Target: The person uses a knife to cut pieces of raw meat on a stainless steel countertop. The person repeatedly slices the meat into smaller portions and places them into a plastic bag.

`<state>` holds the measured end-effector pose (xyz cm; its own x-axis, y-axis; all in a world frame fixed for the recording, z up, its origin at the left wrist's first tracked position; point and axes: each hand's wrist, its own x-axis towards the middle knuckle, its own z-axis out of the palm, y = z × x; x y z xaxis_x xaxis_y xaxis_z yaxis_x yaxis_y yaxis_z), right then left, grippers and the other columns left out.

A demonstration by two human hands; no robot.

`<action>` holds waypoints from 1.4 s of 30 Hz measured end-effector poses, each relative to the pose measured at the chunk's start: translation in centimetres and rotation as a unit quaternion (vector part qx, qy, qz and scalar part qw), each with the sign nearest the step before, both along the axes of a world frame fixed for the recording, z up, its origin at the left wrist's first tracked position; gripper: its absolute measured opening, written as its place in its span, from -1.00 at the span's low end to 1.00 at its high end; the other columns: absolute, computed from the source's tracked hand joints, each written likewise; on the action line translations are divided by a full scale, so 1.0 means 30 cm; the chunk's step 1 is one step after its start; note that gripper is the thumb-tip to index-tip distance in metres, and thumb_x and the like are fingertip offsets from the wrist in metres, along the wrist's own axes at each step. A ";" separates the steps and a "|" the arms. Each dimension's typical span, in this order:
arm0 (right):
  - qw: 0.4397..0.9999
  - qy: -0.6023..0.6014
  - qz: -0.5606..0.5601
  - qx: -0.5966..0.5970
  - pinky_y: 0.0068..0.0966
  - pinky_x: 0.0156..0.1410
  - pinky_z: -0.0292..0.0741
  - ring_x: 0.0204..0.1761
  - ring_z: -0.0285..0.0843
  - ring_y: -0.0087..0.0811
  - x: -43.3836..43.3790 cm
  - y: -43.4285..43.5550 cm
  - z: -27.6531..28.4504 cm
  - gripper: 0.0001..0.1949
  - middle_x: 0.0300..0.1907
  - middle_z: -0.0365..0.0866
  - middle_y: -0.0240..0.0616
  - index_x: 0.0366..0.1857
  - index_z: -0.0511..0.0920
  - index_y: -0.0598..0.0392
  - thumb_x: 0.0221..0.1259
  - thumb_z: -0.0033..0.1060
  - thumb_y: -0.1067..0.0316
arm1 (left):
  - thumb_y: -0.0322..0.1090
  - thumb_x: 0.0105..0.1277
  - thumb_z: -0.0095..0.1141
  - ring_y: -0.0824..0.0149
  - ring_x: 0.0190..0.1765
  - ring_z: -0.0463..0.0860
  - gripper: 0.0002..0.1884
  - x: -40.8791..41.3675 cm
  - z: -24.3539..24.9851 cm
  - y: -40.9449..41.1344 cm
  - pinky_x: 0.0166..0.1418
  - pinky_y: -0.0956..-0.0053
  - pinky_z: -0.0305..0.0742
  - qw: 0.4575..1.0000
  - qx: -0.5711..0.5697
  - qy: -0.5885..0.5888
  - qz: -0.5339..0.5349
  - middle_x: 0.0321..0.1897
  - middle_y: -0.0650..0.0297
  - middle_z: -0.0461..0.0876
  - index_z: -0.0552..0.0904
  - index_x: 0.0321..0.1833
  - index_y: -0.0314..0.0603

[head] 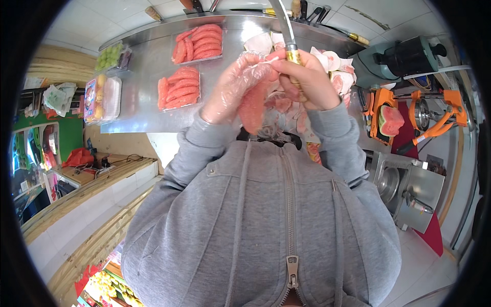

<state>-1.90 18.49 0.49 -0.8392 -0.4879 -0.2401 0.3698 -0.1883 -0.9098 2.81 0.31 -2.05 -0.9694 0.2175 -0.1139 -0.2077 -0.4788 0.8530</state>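
Observation:
My left hand (239, 82), in a clear plastic glove, holds a peeled red pomelo segment (253, 109) that hangs down below the palm. Bare, my right hand (308, 76) grips the handle of a knife (293, 57) with its curved blade pointing up and away from me. The thumb and forefinger of that hand pinch a white strip of membrane (270, 61) at the segment's top. Pomelo rind pieces (339, 78) lie behind and right of my hands. On the left, two clear trays hold peeled segments, a farther one (197, 44) and a nearer one (179, 88).
The steel table (142, 76) has a raised back edge with several knives (307, 11) behind it. Boxed green grapes (109, 57) and a box of yellow fruit (101, 98) stand at its left end. To the right are an orange press (422, 111), a watermelon piece (391, 119) and a steel sink (389, 180).

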 end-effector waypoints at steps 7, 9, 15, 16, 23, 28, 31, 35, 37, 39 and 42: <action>0.998 0.050 -0.016 0.042 -0.67 -0.69 0.19 -0.76 0.29 -0.64 0.079 -0.072 -0.060 -0.79 -0.57 0.52 -0.41 -0.27 0.58 0.19 0.26 0.34 0.27 | -0.14 0.52 0.01 0.42 -0.21 0.58 -0.72 -0.020 -0.006 0.026 -0.18 0.50 0.54 0.989 0.088 -0.056 0.100 -0.11 0.28 0.57 0.47 0.13 -0.12; 0.999 0.041 0.008 0.032 -0.65 -0.68 0.25 -0.75 0.31 -0.65 0.063 -0.069 -0.057 -0.78 -0.56 0.54 -0.39 -0.29 0.58 0.20 0.26 0.34 0.25 | -0.12 0.52 0.02 0.41 -0.25 0.59 -0.70 -0.026 0.014 0.028 -0.23 0.51 0.54 0.989 0.085 -0.077 0.089 -0.14 0.29 0.58 0.47 0.14 -0.12; 0.995 0.038 0.066 0.065 -0.62 -0.66 0.33 -0.74 0.32 -0.64 0.019 -0.029 -0.025 -0.79 -0.55 0.59 -0.36 -0.35 0.59 0.20 0.24 0.33 0.25 | 0.02 0.53 -0.06 0.40 -0.22 0.58 -0.62 -0.059 -0.076 0.017 -0.21 0.47 0.47 0.999 0.005 -0.021 0.026 -0.19 0.28 0.57 0.50 0.11 -0.14; 0.993 0.047 0.071 0.079 -0.62 -0.65 0.35 -0.73 0.33 -0.65 0.013 -0.025 -0.023 -0.80 -0.56 0.59 -0.36 -0.37 0.59 0.21 0.22 0.32 0.27 | 0.03 0.54 -0.07 0.42 -0.23 0.58 -0.61 -0.066 -0.085 0.025 -0.21 0.50 0.47 0.999 -0.022 0.006 0.046 -0.21 0.28 0.57 0.50 0.11 -0.14; 0.973 0.179 -0.016 0.142 -0.58 -0.56 0.38 -0.63 0.42 -0.65 0.003 -0.058 -0.069 -0.86 -0.63 0.52 -0.41 -0.46 0.56 0.26 0.11 0.23 0.39 | 0.05 0.56 -0.13 0.54 -0.36 0.51 -0.61 -0.047 0.017 0.054 -0.37 0.66 0.39 0.985 -0.173 0.011 0.013 -0.27 0.33 0.55 0.49 0.10 -0.14; 0.975 0.177 -0.028 0.130 -0.59 -0.48 0.39 -0.59 0.41 -0.66 -0.001 -0.067 -0.034 -0.86 -0.62 0.51 -0.43 -0.46 0.54 0.25 0.10 0.24 0.40 | 0.09 0.57 -0.21 0.51 -0.44 0.44 -0.58 -0.042 -0.012 0.024 -0.42 0.62 0.33 0.990 -0.135 0.045 0.017 -0.36 0.33 0.49 0.49 0.06 -0.12; 0.951 0.253 -0.055 0.170 -0.50 -0.45 0.44 -0.60 0.50 -0.52 0.006 -0.091 -0.029 -0.81 -0.61 0.56 -0.30 -0.42 0.52 0.25 0.10 0.27 0.34 | 0.03 0.58 -0.20 0.49 -0.43 0.45 -0.64 -0.031 0.016 0.039 -0.39 0.62 0.35 0.981 -0.157 0.045 0.106 -0.36 0.35 0.47 0.48 0.00 -0.12; 0.924 0.314 -0.042 0.214 -0.34 -0.40 0.44 -0.54 0.59 -0.29 0.057 -0.133 -0.042 -0.73 -0.56 0.56 -0.03 -0.36 0.51 0.25 0.12 0.29 0.23 | -0.03 0.60 -0.22 0.49 -0.35 0.48 -0.66 -0.034 0.019 0.049 -0.30 0.60 0.39 0.981 -0.021 0.016 0.193 -0.26 0.36 0.52 0.50 0.07 -0.13; 0.909 0.349 -0.035 0.225 -0.32 -0.40 0.42 -0.52 0.58 -0.27 0.060 -0.136 -0.056 -0.71 -0.56 0.52 -0.02 -0.35 0.51 0.25 0.12 0.32 0.21 | -0.03 0.62 -0.24 0.48 -0.32 0.50 -0.64 -0.055 0.018 0.064 -0.27 0.59 0.40 0.957 0.031 0.066 0.280 -0.24 0.35 0.54 0.51 0.09 -0.14; 0.914 0.347 -0.021 0.207 -0.32 -0.40 0.39 -0.50 0.56 -0.24 0.053 -0.137 -0.050 -0.70 -0.57 0.48 -0.03 -0.35 0.51 0.24 0.13 0.36 0.19 | 0.03 0.61 -0.22 0.44 -0.27 0.53 -0.60 -0.033 0.018 0.022 -0.23 0.56 0.44 0.967 -0.027 0.034 0.250 -0.21 0.30 0.55 0.49 0.12 -0.15; 0.926 0.330 -0.009 0.182 -0.43 -0.46 0.39 -0.56 0.53 -0.36 0.028 -0.124 -0.053 -0.71 -0.59 0.49 -0.19 -0.30 0.52 0.26 0.21 0.34 0.22 | 0.08 0.59 -0.20 0.43 -0.27 0.53 -0.56 -0.048 -0.010 0.005 -0.23 0.54 0.45 0.967 0.005 0.052 0.251 -0.22 0.31 0.55 0.49 0.12 -0.15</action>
